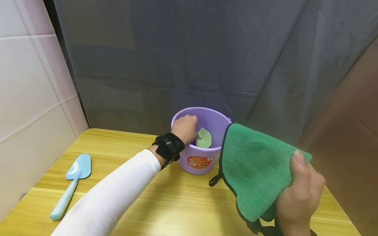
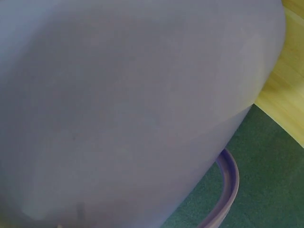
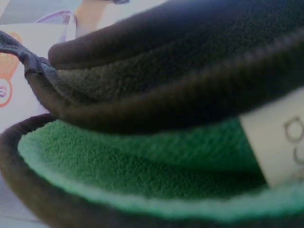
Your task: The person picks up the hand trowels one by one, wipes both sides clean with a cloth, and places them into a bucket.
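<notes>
A purple bucket (image 1: 199,155) with an orange label stands on the table. My left hand (image 1: 186,127) reaches over its near left rim with curled fingers, the fingertips hidden below. It grips a pale green toy shovel (image 1: 204,138), whose blade shows inside the bucket and whose stem meets the hand. In the left wrist view the bucket's wall (image 2: 123,114) fills most of the picture. My right hand (image 1: 302,193) holds a folded green towel (image 1: 257,170) at its right side, thumb on top. The towel has dark edging and a hanging loop; its left edge overlaps the bucket in the head view.
A light blue toy shovel (image 1: 71,183) lies on the wooden table (image 1: 165,209) at the left. Behind the table hangs a dark grey curtain (image 1: 177,59). A white wall (image 1: 35,72) borders the left side, a brownish panel (image 1: 348,131) the right.
</notes>
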Demonstrator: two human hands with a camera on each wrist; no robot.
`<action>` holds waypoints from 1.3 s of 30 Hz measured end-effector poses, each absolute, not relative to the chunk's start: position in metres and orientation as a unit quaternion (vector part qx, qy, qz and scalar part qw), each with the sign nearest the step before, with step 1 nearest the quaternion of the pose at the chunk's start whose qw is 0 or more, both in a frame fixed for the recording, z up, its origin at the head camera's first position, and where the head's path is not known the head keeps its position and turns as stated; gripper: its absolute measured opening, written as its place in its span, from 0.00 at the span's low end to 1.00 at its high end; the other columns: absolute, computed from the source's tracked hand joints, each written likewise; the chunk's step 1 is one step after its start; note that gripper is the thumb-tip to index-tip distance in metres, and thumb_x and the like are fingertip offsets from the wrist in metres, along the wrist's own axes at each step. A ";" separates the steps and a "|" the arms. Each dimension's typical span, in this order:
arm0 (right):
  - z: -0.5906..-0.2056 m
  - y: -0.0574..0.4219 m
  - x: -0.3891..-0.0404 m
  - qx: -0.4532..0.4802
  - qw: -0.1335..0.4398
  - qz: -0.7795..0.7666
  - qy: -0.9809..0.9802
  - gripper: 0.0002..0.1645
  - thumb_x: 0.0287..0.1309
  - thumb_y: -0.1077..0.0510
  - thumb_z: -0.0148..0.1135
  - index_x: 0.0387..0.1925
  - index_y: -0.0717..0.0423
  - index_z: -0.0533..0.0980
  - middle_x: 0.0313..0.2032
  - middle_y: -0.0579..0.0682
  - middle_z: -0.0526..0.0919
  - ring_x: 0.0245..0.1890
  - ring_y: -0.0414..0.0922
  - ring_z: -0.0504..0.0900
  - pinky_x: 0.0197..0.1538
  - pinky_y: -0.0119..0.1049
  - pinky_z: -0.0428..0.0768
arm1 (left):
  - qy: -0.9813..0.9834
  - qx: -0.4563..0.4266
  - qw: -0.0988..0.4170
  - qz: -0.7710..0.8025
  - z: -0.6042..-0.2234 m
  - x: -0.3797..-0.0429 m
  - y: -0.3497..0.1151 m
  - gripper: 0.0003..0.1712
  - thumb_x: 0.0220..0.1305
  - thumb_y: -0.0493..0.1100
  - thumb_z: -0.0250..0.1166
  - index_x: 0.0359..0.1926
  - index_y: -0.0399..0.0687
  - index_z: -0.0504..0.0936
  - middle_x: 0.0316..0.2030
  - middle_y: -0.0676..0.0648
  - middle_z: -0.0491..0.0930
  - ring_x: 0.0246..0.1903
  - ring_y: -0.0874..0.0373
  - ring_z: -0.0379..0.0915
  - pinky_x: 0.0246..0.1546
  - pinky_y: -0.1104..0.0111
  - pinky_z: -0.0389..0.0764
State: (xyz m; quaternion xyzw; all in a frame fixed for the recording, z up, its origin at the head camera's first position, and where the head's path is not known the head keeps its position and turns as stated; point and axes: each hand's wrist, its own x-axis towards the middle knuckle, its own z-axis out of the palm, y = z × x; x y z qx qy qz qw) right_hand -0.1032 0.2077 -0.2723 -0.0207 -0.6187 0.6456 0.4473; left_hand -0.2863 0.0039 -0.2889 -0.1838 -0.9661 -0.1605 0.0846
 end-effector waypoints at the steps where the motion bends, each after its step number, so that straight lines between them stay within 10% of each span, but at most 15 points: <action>1: -0.273 0.208 -0.103 -0.020 0.447 0.646 -0.618 0.28 0.72 0.58 0.49 0.20 0.74 0.78 0.16 0.47 0.82 0.16 0.39 0.76 0.26 0.29 0.72 | -0.968 -0.181 0.082 -0.155 -0.289 -0.286 0.004 0.03 0.57 0.37 0.68 0.31 0.43 0.81 0.30 0.45 0.85 0.33 0.50 0.83 0.35 0.56 0.84; 14: -0.278 0.206 -0.110 0.100 0.428 0.713 -0.546 0.27 0.72 0.62 0.48 0.19 0.73 0.80 0.18 0.51 0.85 0.16 0.40 0.80 0.24 0.27 0.76 | -0.986 -0.149 0.011 -0.073 -0.290 -0.290 0.011 0.13 0.64 0.46 0.67 0.45 0.45 0.87 0.41 0.43 0.88 0.41 0.48 0.85 0.39 0.54 0.85; 39: -0.280 0.203 -0.111 0.111 0.419 0.707 -0.559 0.26 0.73 0.62 0.48 0.23 0.73 0.81 0.21 0.51 0.87 0.18 0.39 0.83 0.25 0.27 0.79 | -0.979 -0.182 -0.045 -0.077 -0.289 -0.288 0.008 0.12 0.62 0.49 0.69 0.38 0.46 0.85 0.37 0.46 0.86 0.36 0.52 0.81 0.40 0.55 0.83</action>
